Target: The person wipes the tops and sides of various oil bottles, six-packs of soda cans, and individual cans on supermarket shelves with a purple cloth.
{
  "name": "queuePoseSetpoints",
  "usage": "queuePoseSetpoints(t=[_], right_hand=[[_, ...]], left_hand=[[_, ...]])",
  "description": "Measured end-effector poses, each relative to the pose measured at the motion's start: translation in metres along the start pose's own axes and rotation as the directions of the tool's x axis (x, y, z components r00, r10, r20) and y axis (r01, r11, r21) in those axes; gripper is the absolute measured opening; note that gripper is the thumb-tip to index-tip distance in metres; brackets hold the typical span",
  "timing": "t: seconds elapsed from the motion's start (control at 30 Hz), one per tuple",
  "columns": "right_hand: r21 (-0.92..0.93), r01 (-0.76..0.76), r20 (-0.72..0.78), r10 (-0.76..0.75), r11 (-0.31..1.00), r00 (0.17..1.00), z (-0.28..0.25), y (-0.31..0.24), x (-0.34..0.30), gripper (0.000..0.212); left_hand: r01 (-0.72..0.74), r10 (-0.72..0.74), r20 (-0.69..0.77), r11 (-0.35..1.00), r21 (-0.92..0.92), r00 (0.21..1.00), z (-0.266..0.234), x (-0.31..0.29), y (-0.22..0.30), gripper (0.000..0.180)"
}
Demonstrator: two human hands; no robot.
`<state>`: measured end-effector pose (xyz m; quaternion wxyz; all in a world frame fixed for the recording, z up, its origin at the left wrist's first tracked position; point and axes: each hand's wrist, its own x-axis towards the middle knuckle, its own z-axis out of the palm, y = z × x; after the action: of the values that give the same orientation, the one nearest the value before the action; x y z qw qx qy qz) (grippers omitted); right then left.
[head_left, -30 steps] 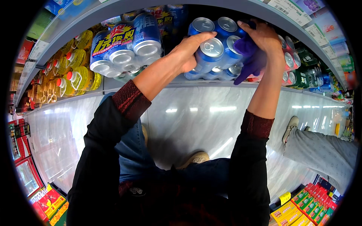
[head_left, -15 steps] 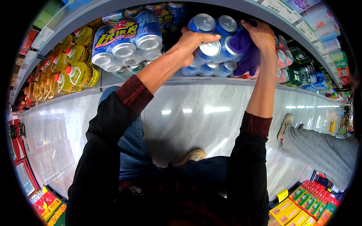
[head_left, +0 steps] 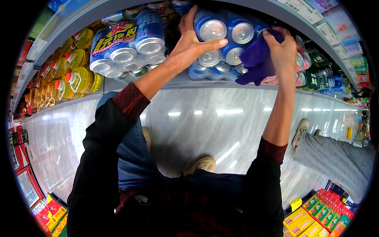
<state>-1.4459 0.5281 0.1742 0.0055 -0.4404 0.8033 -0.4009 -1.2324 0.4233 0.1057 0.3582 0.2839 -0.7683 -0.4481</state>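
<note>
A film-wrapped pack of blue cans [head_left: 228,38] stands on the shelf in front of me, silver can ends facing up. My left hand [head_left: 192,44] grips its left side, with the thumb stretched over the near cans and the fingers down the far left edge. On its right side my right hand [head_left: 282,51] presses, pinching a purple cloth [head_left: 254,59] that hangs over the right-hand cans. The fingertips of that hand are partly hidden behind the cloth. Beneath the pack, more blue cans [head_left: 222,67] show at the shelf's front edge.
Left of the pack sits another wrapped pack of blue cans [head_left: 122,41] with a printed label, then yellow oil bottles [head_left: 82,79] with red caps. Pink cans and green packs [head_left: 314,77] fill the right. A person's grey-trousered leg [head_left: 335,162] is at right; boxed goods [head_left: 308,221] lie lower right.
The held pack has come up and slightly closer, its can ends now looking larger. Both hands moved outward along its sides, and the cloth now hangs more loosely below the right hand.
</note>
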Motion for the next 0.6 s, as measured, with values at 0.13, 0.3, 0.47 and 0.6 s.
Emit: queuePoseSetpoints(t=[0.13,0.3,0.47,0.6], right_hand=[[0.005,0.030,0.095,-0.030,1.000,0.995,-0.012,-0.001,-0.024,0.056],[-0.092,0.163,0.197,-0.143,0.982,0.970,-0.016,0.003,-0.050,0.058],[0.011,0.083,0.193,-0.083,0.996,0.978,-0.019,0.020,-0.056,0.059],[0.108,0.071,0.374,-0.106,0.992,0.921,-0.046,0.017,-0.043,0.054]], left_hand=[[0.110,-0.039,0.139,0.828,-0.550,0.990,0.003,-0.011,-0.005,0.095],[0.329,-0.112,0.320,0.524,-0.786,0.941,-0.003,-0.018,0.004,0.077],[0.368,-0.302,0.215,0.687,-0.626,0.929,0.011,-0.029,0.025,0.113],[0.408,-0.366,0.196,0.696,-0.591,0.910,0.003,-0.027,0.031,0.118]])
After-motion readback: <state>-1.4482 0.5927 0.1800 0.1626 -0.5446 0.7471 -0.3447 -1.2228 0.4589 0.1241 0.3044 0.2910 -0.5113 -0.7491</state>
